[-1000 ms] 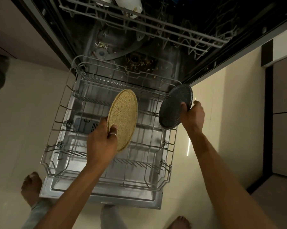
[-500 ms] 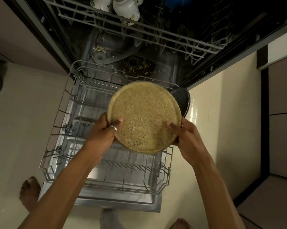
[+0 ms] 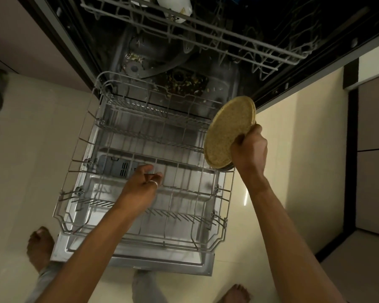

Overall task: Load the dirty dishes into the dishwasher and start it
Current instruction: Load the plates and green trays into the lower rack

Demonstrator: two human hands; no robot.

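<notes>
View from above an open dishwasher. At nine o'clock, a bare foot [image 3: 40, 246] stands on the pale tiled floor [image 3: 27, 149]. In the centre, a grey wire lower rack [image 3: 110, 132] is pulled out over the lowered steel door [image 3: 162, 262] and holds no dishes. The left hand [image 3: 144, 182] hovers above the middle of the rack, its fingers loosely curled and holding nothing. At twelve o'clock, white cups [image 3: 175, 7] sit in the upper rack [image 3: 206, 33]. At three o'clock, over the rack's right edge, the right hand [image 3: 248, 147] grips a round tan speckled plate [image 3: 230, 132] by its lower rim, tilted almost on edge. Loading appears to be just starting. Next, the plate likely needs to be lowered upright between two tines, with the free hand steadying it.
</notes>
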